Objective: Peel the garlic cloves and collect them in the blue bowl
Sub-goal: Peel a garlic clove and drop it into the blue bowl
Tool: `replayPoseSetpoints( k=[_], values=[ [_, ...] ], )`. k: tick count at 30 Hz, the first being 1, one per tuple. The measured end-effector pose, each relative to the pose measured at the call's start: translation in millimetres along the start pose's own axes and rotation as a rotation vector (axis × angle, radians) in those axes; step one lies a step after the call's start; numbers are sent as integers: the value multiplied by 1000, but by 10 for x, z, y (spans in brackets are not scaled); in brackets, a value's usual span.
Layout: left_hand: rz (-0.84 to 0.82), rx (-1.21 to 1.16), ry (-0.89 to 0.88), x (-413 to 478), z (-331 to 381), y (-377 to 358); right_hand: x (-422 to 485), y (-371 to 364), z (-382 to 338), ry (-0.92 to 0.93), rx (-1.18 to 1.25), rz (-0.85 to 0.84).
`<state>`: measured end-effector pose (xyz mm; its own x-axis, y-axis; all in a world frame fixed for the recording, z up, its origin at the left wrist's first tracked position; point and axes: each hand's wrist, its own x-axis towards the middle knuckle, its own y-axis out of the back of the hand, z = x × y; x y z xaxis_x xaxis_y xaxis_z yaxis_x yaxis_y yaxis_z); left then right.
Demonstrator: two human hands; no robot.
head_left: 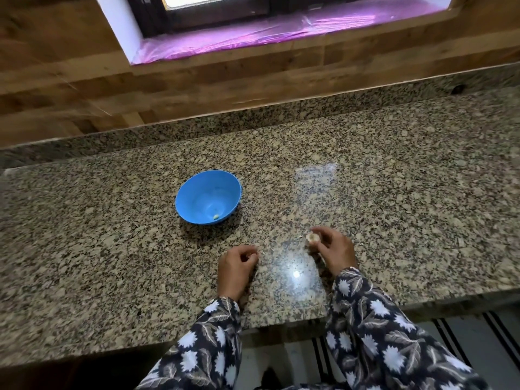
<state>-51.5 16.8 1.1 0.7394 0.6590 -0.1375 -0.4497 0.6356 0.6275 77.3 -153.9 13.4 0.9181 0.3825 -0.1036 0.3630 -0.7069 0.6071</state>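
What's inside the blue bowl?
One small pale garlic clove lies at the bottom of the blue bowl. The rest of the inside that shows is bare blue. The near wall's inner side is hidden behind the rim.

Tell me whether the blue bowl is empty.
Nearly empty: the blue bowl stands upright, holding one small pale clove at its bottom.

Speckled granite countertop (112,249): bears the round blue plastic bowl (197,190).
Small peeled garlic clove (216,217): in the bowl, at its near side.
Left hand (237,263): before the bowl, slightly right.
Right hand (334,251): before the bowl, farther right, pinching a papery garlic piece (312,237).
Pink plastic-sheeted window sill (253,38): behind the bowl, above the countertop.
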Motion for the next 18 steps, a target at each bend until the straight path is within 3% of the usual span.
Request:
replayPoseSetpoints(
  k=[2,9,15,18],
  values=[
    [-20,190,-119,-34,-29,0,22,48,10,32,-69,-23],
    [17,310,-219,-112,-26,-24,24,23,137,94,-75,-41],
    [36,286,-113,-58,72,-8,-196,-213,109,391,-188,113],
    [0,158,-26,2,82,15,-349,-457,116,477,-222,-39]
  ],
)
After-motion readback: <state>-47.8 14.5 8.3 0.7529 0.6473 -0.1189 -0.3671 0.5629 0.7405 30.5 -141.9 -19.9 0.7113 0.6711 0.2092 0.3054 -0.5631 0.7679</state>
